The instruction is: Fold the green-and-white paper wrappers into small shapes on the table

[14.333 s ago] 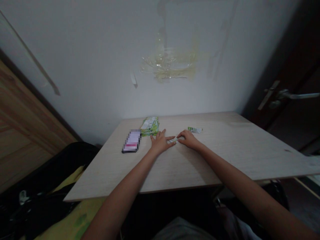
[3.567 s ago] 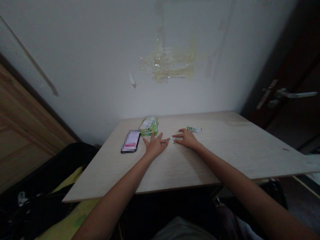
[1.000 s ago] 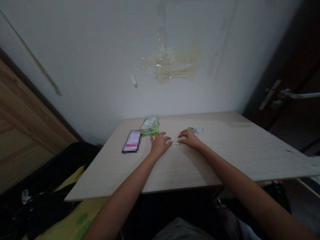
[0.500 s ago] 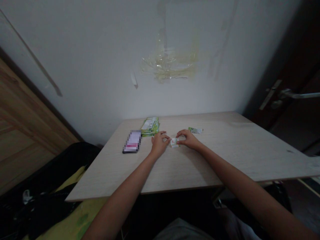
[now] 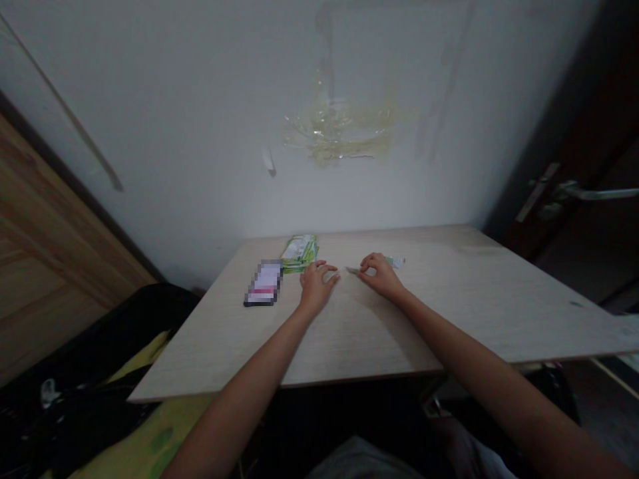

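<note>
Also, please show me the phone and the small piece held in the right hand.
Phone (image 5: 264,282): head view, middle of its screen.
Small piece (image 5: 353,271): head view, its end outside the fingers.

On a pale wood-grain tabletop (image 5: 359,332), the right hand (image 5: 380,276) pinches a small thin piece (image 5: 352,270) between thumb and fingers, its free end pointing left. The left hand (image 5: 317,287) is just left of it, thumb and index finger apart, near a stack of green-and-white packets (image 5: 299,251) at the far left. Left of and nearer than the stack lies a smartphone (image 5: 263,283) with a pixelated screen. A green-and-white strip (image 5: 397,262) lies beyond the right hand, partly hidden by it. Glossy yellowed tape (image 5: 344,133) clings to the wall (image 5: 200,133) behind.
</note>
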`<state>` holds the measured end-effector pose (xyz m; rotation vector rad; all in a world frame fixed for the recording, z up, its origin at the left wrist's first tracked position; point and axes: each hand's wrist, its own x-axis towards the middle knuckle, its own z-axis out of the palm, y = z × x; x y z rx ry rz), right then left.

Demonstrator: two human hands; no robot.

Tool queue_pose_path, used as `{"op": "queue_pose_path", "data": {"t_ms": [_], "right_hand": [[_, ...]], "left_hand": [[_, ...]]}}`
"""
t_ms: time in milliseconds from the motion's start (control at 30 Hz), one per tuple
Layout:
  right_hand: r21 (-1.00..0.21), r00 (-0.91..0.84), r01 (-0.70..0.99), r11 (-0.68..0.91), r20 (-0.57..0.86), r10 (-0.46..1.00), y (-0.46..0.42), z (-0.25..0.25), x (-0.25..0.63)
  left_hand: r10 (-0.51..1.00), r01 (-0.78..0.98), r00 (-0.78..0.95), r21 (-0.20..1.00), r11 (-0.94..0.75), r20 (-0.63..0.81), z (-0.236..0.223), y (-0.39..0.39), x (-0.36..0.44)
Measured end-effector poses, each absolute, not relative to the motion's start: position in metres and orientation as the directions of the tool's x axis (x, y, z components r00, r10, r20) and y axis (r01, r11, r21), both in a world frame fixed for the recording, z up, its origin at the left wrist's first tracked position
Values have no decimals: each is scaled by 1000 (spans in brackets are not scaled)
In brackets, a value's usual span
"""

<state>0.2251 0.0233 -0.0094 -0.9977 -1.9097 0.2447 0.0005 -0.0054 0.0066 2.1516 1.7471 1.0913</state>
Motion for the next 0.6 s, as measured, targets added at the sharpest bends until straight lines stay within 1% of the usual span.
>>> {"op": "queue_pose_path", "data": {"t_ms": [100, 200, 267, 467, 600], "right_hand": [[-470, -342, 593, 653, 588, 733, 21, -7, 226], [-446, -435, 608, 657, 504, 746, 20, -6, 224], [-434, -469, 610, 663, 477, 743, 19, -6, 223], [-374, -499, 625, 686, 485, 718, 18, -4, 223], [-419, -478, 591, 689, 506, 718, 15, -3, 222]], "left_hand": [[905, 817, 63, 499, -289, 421, 5, -7, 1], [912, 853, 87, 442, -276, 401, 5, -10, 2], [921, 872, 104, 410, -266, 375, 4, -12, 3], [945, 898, 126, 370, -238, 301, 1, -14, 3], [949, 901, 125, 368, -232, 291, 1, -14, 4]]}}
